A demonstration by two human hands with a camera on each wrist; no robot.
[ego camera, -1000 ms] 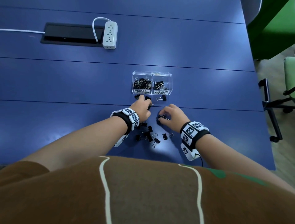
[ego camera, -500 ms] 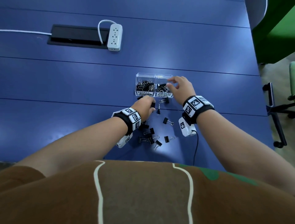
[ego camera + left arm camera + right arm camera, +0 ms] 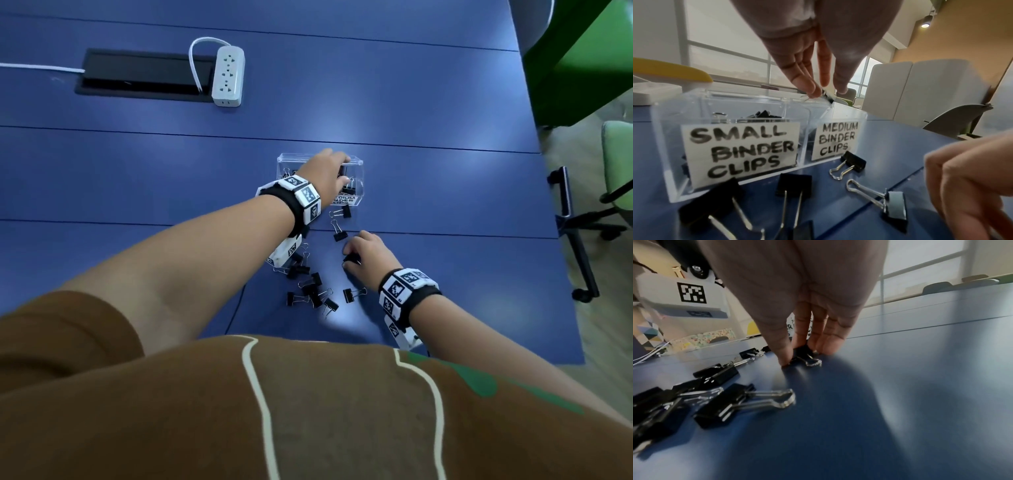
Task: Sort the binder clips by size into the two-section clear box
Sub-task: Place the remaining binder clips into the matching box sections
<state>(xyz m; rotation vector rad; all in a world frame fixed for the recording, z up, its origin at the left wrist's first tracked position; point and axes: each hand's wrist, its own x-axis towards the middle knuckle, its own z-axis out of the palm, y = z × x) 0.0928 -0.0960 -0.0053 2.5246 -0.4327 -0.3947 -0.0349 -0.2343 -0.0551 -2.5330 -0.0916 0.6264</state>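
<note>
A clear two-section box (image 3: pixel 285 160) sits mid-table, labelled SMALL BINDER CLIPS (image 3: pixel 742 149) on the left and MEDIUM BINDER CLIPS (image 3: pixel 838 139) on the right; both sections hold black clips. My left hand (image 3: pixel 325 171) reaches over the box. Its fingertips (image 3: pixel 812 91) pinch a black clip (image 3: pixel 826 97) above the medium section's far rim. My right hand (image 3: pixel 352 257) is down on the table nearer me, thumb and fingers pinching a black clip (image 3: pixel 807 356) that lies on the surface. Several loose clips (image 3: pixel 310 287) lie between my arms, and two more (image 3: pixel 344 213) lie just before the box.
A white power strip (image 3: pixel 227 77) and a black cable recess (image 3: pixel 144 75) are at the far left. The blue table's right edge (image 3: pixel 548 219) borders a black chair base (image 3: pixel 579 222) and green furniture (image 3: pixel 582 58).
My left hand rose from the table in front of the box to over the box. My right hand came back from the box down to the table and closed on a loose clip.
</note>
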